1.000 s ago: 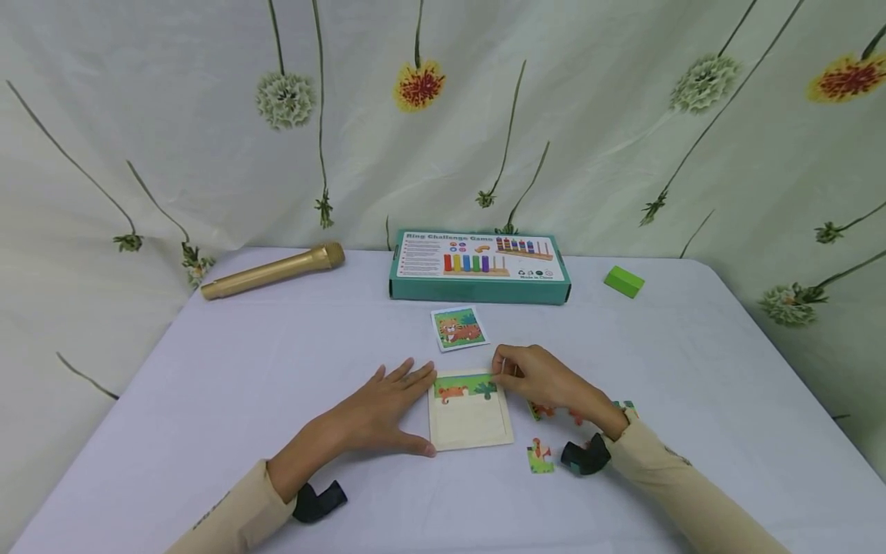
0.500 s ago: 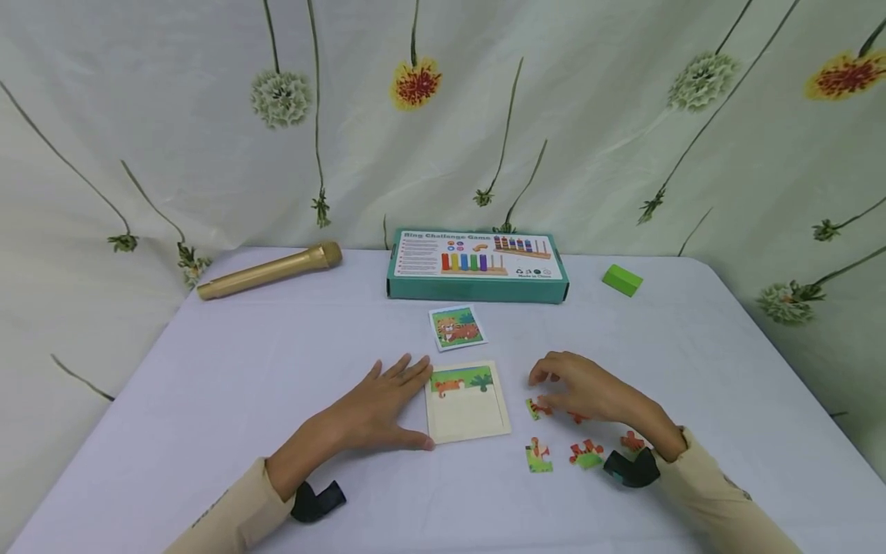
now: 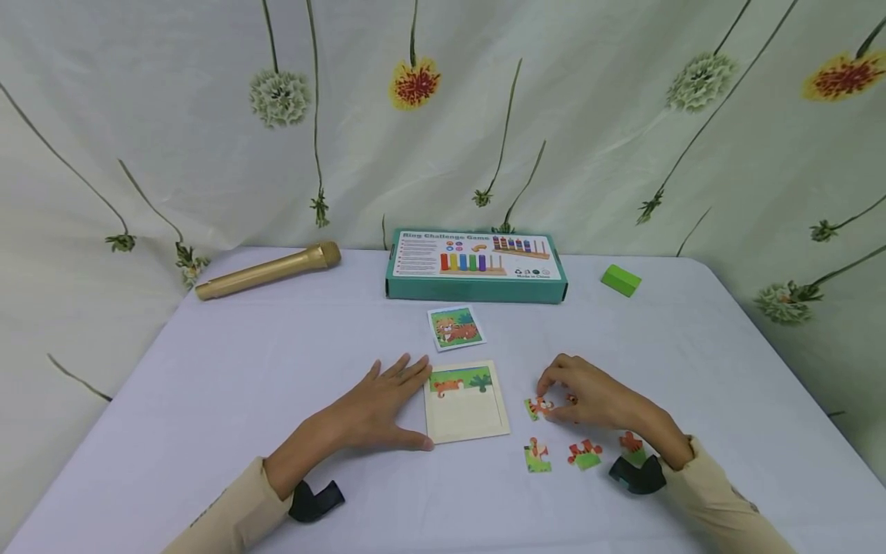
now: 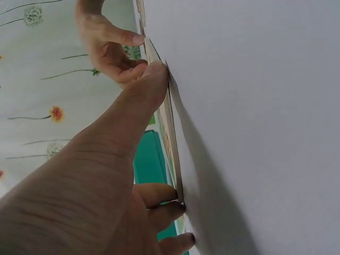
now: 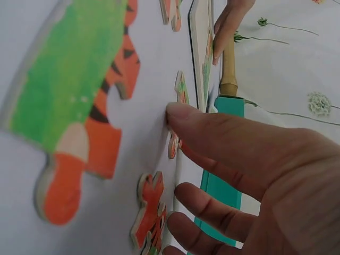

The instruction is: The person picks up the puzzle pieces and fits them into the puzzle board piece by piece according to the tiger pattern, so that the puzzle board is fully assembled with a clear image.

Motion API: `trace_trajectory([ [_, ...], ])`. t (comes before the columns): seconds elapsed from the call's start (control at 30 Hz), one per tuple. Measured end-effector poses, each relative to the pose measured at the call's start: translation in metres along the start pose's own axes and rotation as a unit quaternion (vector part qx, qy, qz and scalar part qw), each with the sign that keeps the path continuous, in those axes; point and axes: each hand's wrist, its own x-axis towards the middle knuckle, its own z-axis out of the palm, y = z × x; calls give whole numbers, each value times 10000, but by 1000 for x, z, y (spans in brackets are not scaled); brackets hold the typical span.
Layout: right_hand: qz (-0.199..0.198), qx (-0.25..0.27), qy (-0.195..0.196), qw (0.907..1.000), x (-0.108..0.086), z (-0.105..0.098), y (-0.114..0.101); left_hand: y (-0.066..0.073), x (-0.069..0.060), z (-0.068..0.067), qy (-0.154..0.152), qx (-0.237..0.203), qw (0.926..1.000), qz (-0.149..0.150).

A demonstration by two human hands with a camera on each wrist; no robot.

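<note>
My left hand lies spread along the left edge of a square wooden puzzle board, its thumb at the near corner and fingertips at the far one. The board's top row holds pieces showing part of a tiger and a green plant. To the right of the board, my right hand pinches a tiger puzzle piece between thumb and index finger; the piece is on the table. In the right wrist view the thumb covers part of this piece. Another piece lies beneath the other fingers.
Loose puzzle pieces lie nearer me: one left, one middle, one right. A tiger picture card sits beyond the board. Farther back are a teal game box, a gold microphone and a green block.
My right hand has left the board's upper right corner, moved right, and come down onto a loose tiger piece. My left hand stays at the board's edge.
</note>
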Motion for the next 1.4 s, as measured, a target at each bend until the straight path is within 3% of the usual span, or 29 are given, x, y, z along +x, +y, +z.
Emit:
trace_trajectory([
  [0.47, -250, 272, 11, 9993, 5, 7, 0, -2, 1, 2, 13, 0, 10000, 4],
  [0.73, -396, 843, -157, 9955, 7, 3, 0, -2, 1, 1, 7, 41, 10000, -15],
  [1.03, -674, 1752, -200, 9820, 21, 1, -6, -2, 1, 1, 2, 30, 10000, -24],
  [1.4, -899, 2444, -518, 9641, 54, 16, -24, -2, 1, 1, 4, 114, 9999, 10],
])
